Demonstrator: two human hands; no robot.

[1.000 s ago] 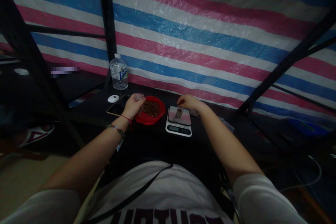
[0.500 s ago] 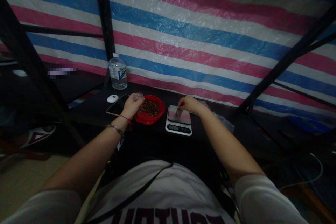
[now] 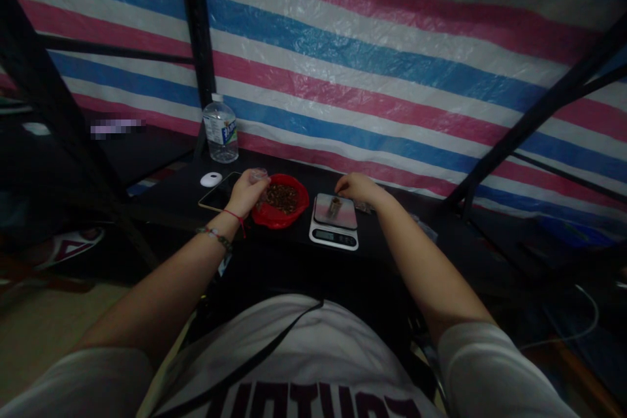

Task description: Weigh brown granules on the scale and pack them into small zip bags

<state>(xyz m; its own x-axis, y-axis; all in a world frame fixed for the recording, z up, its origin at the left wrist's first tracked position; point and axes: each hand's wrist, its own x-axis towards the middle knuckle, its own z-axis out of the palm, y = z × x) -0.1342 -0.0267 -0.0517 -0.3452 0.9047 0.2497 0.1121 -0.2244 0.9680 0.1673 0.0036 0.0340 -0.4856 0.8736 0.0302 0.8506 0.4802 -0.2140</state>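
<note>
My left hand [image 3: 247, 192] is closed around a small clear plastic piece [image 3: 258, 175], perhaps a cup or crumpled bag, at the left rim of a red bowl [image 3: 278, 222]. Inside the bowl lie many small brown bits [image 3: 282, 198]. Just behind the steel plate of a white kitchen scale [image 3: 336, 238], my right hand [image 3: 353, 188] is bent down with its fingertips together. Whether anything is between them is too small to see. On the plate stands a small clear packet or container [image 3: 335, 206] with brown contents, slightly apart from those fingertips.
A clear plastic bottle [image 3: 220, 130] stands at the back left. Before it are a white oval mouse-like object [image 3: 210, 179] and a phone [image 3: 215, 196] partly under my left wrist. Clear bags [image 3: 425, 228] lie behind my right forearm. Black metal posts [image 3: 198, 46] frame the table.
My right hand has drawn back and slightly up from the small packet on the scale, which now shows more fully. My left hand has hardly moved; the view has shifted slightly.
</note>
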